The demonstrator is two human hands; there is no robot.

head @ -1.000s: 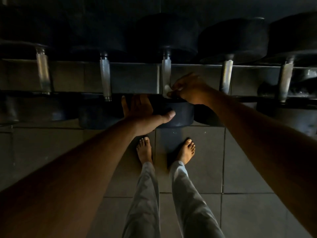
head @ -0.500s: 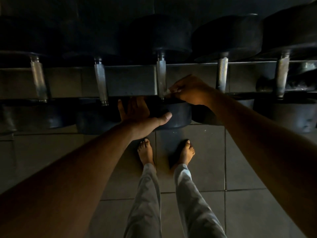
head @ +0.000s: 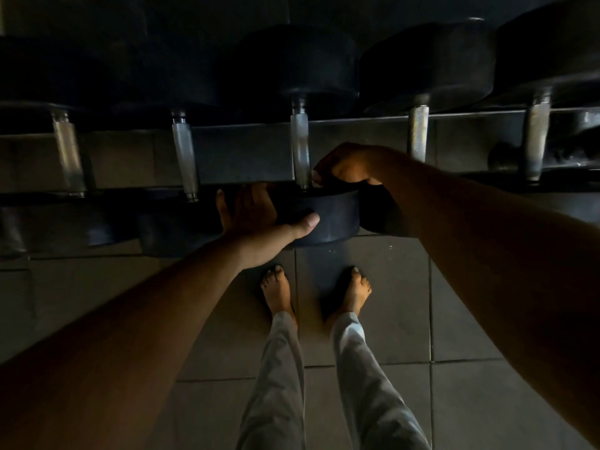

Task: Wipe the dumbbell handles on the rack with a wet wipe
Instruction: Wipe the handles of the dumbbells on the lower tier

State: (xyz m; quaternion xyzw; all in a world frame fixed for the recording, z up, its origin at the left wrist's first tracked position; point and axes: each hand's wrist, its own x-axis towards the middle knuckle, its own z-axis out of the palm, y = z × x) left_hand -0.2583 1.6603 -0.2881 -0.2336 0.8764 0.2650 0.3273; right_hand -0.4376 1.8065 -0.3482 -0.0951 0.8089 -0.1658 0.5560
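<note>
- Left hand: fingers straight, palm pressed on the near head of the middle dumbbell, thumb across its face, steadying it.
- Middle handle: this looks like the one in hand, with the wiping at its near end.
- Right hand: fingers curled beside that end, pinching a small pale scrap, likely the wipe; too dim to be sure.
- Next, I judge: run the wipe along the knurled bar, then shift right to the next handle.
- Rack: grey steel rail, dark heads above, dim tiled floor under bare feet.
</note>
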